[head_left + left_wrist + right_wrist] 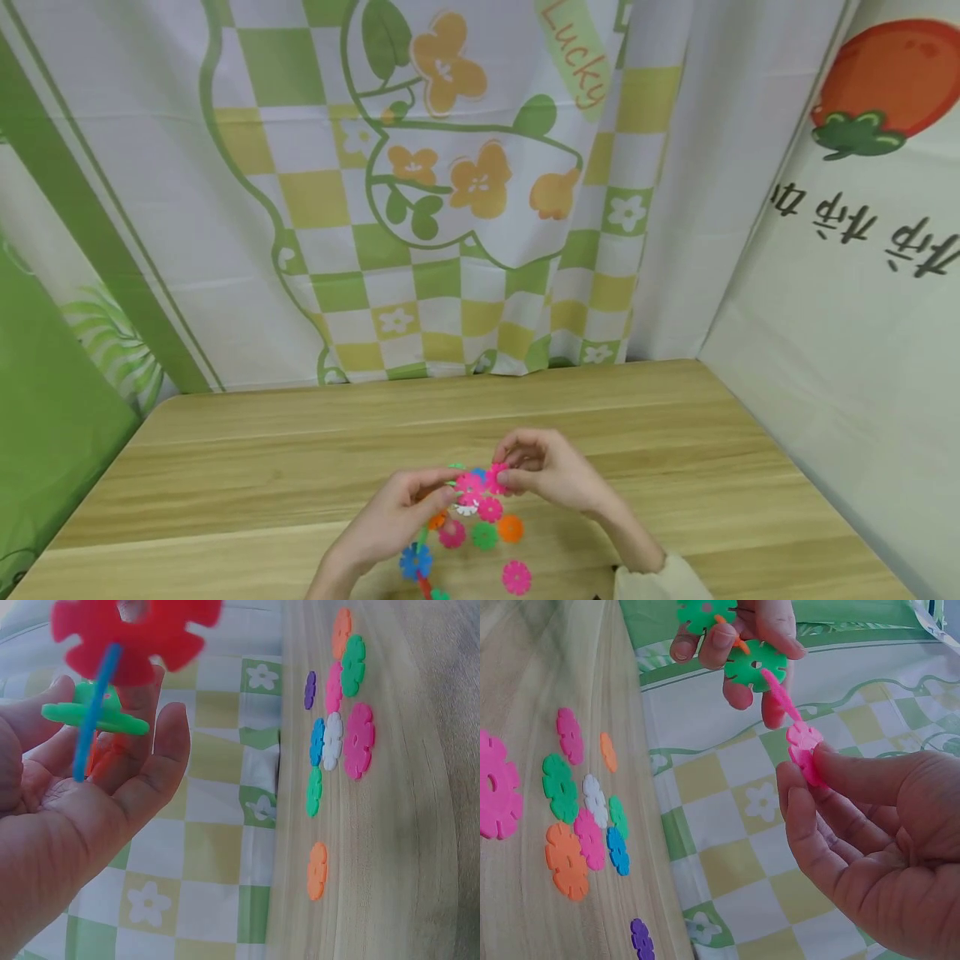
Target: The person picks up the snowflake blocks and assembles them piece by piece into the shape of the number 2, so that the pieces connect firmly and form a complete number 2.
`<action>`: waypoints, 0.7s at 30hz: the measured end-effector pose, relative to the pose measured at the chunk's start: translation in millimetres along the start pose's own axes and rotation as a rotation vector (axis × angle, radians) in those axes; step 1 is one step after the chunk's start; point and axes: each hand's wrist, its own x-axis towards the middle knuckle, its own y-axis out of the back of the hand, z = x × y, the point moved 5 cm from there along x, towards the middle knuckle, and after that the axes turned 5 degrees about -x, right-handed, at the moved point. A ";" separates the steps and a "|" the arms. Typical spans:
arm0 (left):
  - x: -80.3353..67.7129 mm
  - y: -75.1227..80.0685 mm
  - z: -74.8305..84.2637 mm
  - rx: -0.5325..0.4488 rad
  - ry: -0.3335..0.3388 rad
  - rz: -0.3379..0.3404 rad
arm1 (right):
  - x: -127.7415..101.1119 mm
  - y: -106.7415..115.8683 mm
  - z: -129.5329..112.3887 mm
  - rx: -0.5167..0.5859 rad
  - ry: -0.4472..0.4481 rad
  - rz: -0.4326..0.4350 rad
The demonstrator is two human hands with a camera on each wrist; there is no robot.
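My left hand [393, 517] holds a chain of notched plastic snowflake discs up off the table. In the left wrist view a red disc [142, 641], a blue disc seen edge-on [96, 712] and a green disc [97, 718] belong to this chain. My right hand [558, 475] pinches a pink snowflake disc [802, 750] between thumb and fingers. In the right wrist view, another pink disc [782, 695], edge-on, stands between it and a green disc [761, 671] at the left hand's fingers. Whether every slot there is joined, I cannot tell.
Loose discs lie on the wooden table [615, 417]: a pink one [516, 577] nearest, an orange one [511, 527] and a green one [485, 535] beyond, and a purple one [642, 940]. A patterned curtain [450, 317] hangs behind the table.
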 end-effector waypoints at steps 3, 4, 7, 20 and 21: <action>-0.4 0.1 -0.3 -0.010 0.025 -0.001 | 1.0 -0.8 0.3 -0.016 0.005 0.013; -0.7 0.1 -0.1 -0.013 0.025 0.001 | 1.4 -1.1 0.4 -0.020 0.007 0.016; -1.2 0.1 0.2 -0.024 0.026 0.004 | 2.5 -2.5 0.4 -0.040 0.027 0.024; -0.4 -3.8 -2.8 0.031 0.000 -0.012 | 1.4 -4.6 -4.3 -0.138 0.137 -0.014; -0.6 -4.0 -3.0 0.027 -0.003 -0.015 | 1.3 -4.6 -4.4 -0.136 0.143 -0.023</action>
